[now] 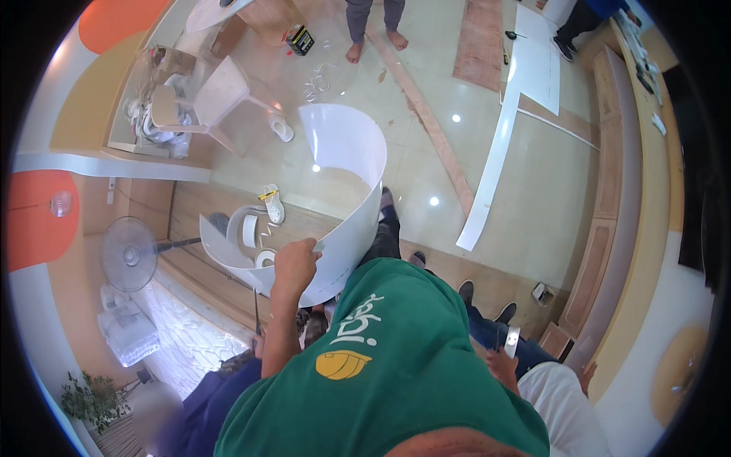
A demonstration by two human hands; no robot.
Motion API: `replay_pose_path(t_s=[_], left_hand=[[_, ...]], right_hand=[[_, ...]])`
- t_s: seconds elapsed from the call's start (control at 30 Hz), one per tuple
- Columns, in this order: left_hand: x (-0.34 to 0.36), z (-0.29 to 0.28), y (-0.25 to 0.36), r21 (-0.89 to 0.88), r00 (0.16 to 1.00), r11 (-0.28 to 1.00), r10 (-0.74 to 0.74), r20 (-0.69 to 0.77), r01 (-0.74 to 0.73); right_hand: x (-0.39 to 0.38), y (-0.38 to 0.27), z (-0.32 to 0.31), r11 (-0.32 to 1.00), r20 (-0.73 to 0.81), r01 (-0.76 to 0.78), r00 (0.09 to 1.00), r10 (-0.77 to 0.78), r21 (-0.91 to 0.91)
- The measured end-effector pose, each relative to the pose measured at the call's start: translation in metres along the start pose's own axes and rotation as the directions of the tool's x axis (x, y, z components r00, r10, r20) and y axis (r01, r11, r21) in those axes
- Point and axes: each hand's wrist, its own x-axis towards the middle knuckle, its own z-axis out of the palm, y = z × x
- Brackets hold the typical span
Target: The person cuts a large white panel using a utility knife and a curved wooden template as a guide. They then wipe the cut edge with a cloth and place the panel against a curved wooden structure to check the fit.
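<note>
Head view, looking down from a height over my own green shirt (396, 365). My left hand (295, 263) is raised in front of me, its grip closed on the lower edge of a large curved white sheet (346, 164); fingers wrapped over the rim, thumb side toward me. The sheet bends in a wide arc: its upper part curls away above the glossy tiled floor (533, 175), its lower part sweeps left and down, ending near a smaller curled white piece (247, 228) below it. My right hand does not show, so I cannot tell the state of its grip.

Below the sheet, on the floor: a pair of white sandals (276, 164), one near a white chair (202, 103), the other further down by the wooden boards. A long white strip (495, 164) lies on the tiles to the right, leading up to a flat white panel (537, 65). A thin wooden batten (430, 126) runs diagonally across the floor.

At left, a standing fan (129, 254). At the top, bare feet (375, 44) of another person. At lower right, another person's hand (504, 358) holds a small pale object, close beside my shirt; dark shoes (487, 301) stand just above it. A potted plant (91, 396) sits at lower left.
</note>
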Motion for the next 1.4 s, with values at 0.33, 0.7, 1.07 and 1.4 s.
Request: replay_pose_path(t_s=[0.33, 0.7, 1.07, 1.4], left_hand=[[0.175, -0.059, -0.063, -0.105, 0.979, 0.975, -0.202, -0.033, 0.198], [0.315, -0.111, -0.146, -0.127, 0.897, 0.891, -0.419, 0.144, 0.436], [0.438, -0.09, -0.16, -0.344, 0.735, 0.65, -0.6, 0.316, 0.678], [0.564, -0.088, -0.199, -0.467, 0.653, 0.459, -0.582, 0.484, 0.756]], right_hand=[[0.179, -0.036, 0.412, 0.656, -0.256, 0.089, 0.875, -0.411, -0.749], [0.311, -0.124, 0.623, 0.199, -0.048, 0.045, 0.897, -0.44, -0.979], [0.571, -0.21, 1.085, -0.805, 0.691, 0.422, 0.722, 0.021, -0.417], [0.685, -0.06, 1.596, -0.654, 0.924, 0.748, 0.319, 0.21, -0.11]])
